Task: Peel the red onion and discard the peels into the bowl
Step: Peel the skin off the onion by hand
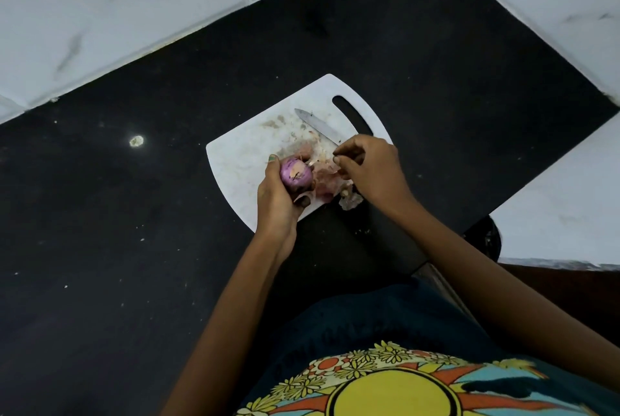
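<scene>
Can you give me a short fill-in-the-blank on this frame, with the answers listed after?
1. The red onion is gripped in the ____ hand.
2. The knife lies on the white ____, held by neither hand.
3. The right hand has its fingers curled above a pile of loose ____.
4. The counter under the board is ____ in colour.

Missing words: left; cutting board; peels; black
</scene>
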`<state>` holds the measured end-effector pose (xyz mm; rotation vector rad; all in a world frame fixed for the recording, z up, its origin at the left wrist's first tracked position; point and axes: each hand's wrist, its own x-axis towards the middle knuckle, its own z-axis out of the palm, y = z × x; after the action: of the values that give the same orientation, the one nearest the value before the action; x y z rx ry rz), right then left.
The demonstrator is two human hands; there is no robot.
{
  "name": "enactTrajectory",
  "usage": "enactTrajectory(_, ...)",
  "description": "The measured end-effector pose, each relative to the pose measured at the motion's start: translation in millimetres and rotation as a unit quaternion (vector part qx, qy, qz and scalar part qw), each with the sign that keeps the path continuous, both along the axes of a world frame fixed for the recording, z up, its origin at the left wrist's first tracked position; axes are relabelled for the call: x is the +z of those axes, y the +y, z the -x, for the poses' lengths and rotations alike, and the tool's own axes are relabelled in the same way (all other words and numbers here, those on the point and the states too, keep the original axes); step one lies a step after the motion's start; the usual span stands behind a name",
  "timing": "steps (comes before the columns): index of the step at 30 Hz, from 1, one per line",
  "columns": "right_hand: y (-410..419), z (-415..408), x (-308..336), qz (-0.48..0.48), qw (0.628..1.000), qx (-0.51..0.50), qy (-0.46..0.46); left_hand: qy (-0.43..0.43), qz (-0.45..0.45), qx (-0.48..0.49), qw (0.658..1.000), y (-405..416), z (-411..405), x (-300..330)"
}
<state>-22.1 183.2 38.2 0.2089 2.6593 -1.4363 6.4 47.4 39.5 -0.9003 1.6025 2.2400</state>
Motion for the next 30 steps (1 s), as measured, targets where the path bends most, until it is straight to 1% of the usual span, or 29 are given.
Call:
enactTrajectory(2,0.2,-1.0,-1.3,-0.077,0.995,0.056,-0.009,0.007,0.006,-0.007,1.0,0.7,0.4,-0.5)
enactTrajectory(3,-0.8,-2.3,1.3,-0.099,0.992,0.075,-0.007,0.009,0.013,-0.012,1.0,1.0,0.5,-0.6)
enactTrajectory(4,-2.6,-3.6,5.6,-0.095,0.992,0.085,0.004,0.008,0.023,-0.017,1.0,1.0,0.6,-1.5)
enactTrajectory(6,-7.2,-6.7,17.9,-0.032,0.995,0.096,0.017,0.006,0.044,-0.026,0.999,0.8,0.6,-3.6)
enactTrajectory(8,-12.4,-10.7,31.5,0.047,0.992,0.115,-0.011,0.017,0.068,-0.034,0.997,0.5,-0.2,-4.3)
enactTrajectory(9,-14.9,-12.4,35.4,0.064,0.99,0.128,-0.018,0.03,0.08,-0.035,0.996,0.7,-1.1,-4.4)
enactTrajectory(13,-20.3,-13.4,35.7,0.044,0.992,0.117,0.0,0.094,0.117,-0.033,0.988,0.7,-1.7,-4.9)
enactTrajectory(17,-19.7,-12.5,33.9,0.062,0.992,0.114,-0.008,0.118,0.132,-0.04,0.983,-2.2,-2.4,-6.7)
enactTrajectory(22,-15.9,-10.3,27.9,0.073,0.993,0.09,0.011,0.108,0.123,-0.051,0.985,-2.9,-2.3,-6.2)
enactTrajectory(24,-14.6,-8.7,26.0,0.078,0.994,0.082,0.002,0.096,0.114,-0.056,0.987,-2.8,-2.1,-5.4)
enactTrajectory(27,-14.7,-8.3,24.2,0.122,0.99,0.071,-0.028,0.065,0.096,-0.042,0.992,-3.6,-2.2,-1.7)
enactTrajectory(30,-15.0,-11.8,26.8,0.123,0.988,0.09,-0.022,0.068,0.092,-0.041,0.993,-3.5,-2.1,1.1)
